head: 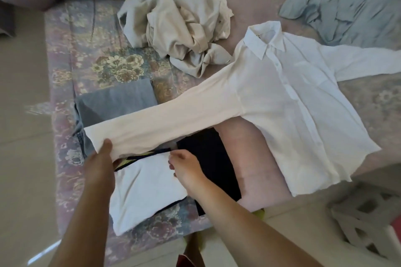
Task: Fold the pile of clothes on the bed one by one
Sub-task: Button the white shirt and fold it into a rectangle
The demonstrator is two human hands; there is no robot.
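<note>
The white shirt [288,102] lay face-up at the bed's [65,54] three o'clock, thin, limp and light, so your left hand [102,156] pinched its cuff while your right hand [184,165] hung loosely curled, empty.

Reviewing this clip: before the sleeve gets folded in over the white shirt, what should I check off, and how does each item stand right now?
1. White shirt lies flat, front up, collar away from the person: ok.
2. Left hand grips the cuff of the near sleeve: ok.
3. Right hand has hold of the sleeve's lower edge: cannot tell, fingertips hidden.
4. Sleeve stretched straight, no twist: ok.
5. Far sleeve laid out flat: ok, its end runs out of frame.
6. Beige pile clear of the shirt: not ok, it touches the shoulder.
</note>
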